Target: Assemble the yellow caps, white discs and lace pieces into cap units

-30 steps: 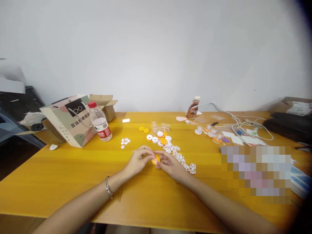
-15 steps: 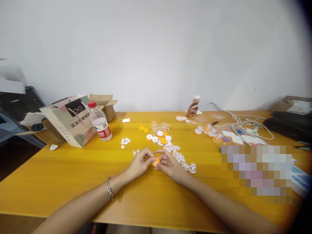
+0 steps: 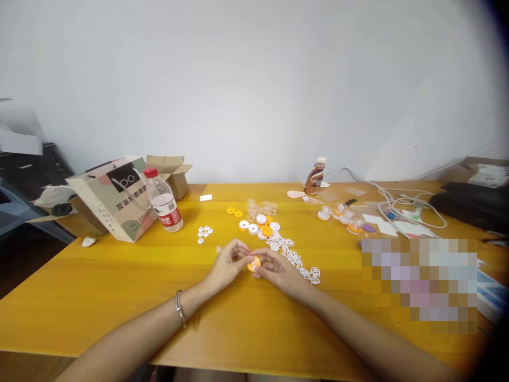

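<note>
- Pinching a small orange disc with a pale centre between them, the two hands meet over the near middle of the surface: the left hand has its left edge, the right hand its right.
- Fingertips cover part of the rim, so I cannot tell how its parts sit together.
- Best handled, I judge, by bracing the disc level with one hand and pressing evenly around the rim with the other; a lopsided push could tilt the centre or make it slip.
- White lattice pieces lie just beyond the right hand, so a careful wrist should avoid scattering them.
- Farther off sit white and orange wheels and clear rings, with small white pieces to the left.
- On the left, a paper bag shows a glasses outline and Chinese characters starting 互连; the red label of the red-capped bottle is too small to read surely.
- At the far right of centre, a brown bottle carries lettering that looks like NESCAFÉ.
</note>
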The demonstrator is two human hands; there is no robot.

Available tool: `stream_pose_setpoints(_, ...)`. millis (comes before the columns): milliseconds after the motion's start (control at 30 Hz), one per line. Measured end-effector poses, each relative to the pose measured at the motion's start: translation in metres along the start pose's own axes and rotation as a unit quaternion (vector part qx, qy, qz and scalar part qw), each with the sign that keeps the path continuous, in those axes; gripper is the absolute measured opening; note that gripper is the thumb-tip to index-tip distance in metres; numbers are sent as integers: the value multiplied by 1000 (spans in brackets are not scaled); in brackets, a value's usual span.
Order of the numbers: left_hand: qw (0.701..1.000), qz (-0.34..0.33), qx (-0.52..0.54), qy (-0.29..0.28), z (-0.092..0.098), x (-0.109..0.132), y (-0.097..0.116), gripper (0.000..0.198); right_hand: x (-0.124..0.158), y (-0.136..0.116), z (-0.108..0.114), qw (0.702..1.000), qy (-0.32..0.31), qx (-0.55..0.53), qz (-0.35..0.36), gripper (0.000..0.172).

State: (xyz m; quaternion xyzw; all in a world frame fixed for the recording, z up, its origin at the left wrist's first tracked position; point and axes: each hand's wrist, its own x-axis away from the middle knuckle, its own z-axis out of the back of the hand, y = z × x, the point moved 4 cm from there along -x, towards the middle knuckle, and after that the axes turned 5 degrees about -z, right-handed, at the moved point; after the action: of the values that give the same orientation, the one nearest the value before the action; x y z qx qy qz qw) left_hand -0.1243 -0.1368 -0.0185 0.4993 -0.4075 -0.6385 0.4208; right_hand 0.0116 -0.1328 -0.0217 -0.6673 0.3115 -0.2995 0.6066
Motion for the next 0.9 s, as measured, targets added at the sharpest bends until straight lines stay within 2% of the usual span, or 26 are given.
stream_pose_setpoints(100, 1000, -14, -10, 11, 4, -1, 4, 20, -1, -3, 6, 1000, 12, -10, 4, 33)
stream_pose_setpoints(300, 983, -54, -172, 31, 25, -13, 6, 18, -6, -8, 34, 992, 122, -9, 38, 38)
stream_pose_setpoints(400, 962, -112, -250, 3, 28, -29, 6, 18, -7, -8, 43, 984, 166, -22, 55, 39)
stream_pose_setpoints(467, 941, -157, -297, -40, 20, -43, 9, 20, -7, -8, 47, 980, 186, -27, 64, 39)
stream_pose_setpoints(600, 901, -210, -359, -120, -9, -72, 11, 23, -6, -10, 50, 975, 206, -32, 75, 40)
stream_pose_setpoints(733, 889, -200, -391, -128, -27, -93, 6, 16, -5, -13, 54, 970, 225, -35, 83, 40)
stream_pose_setpoints(900, 894, -187, -388, -126, -24, -95, 4, 13, -6, -13, 60, 965, 242, -37, 98, 42)
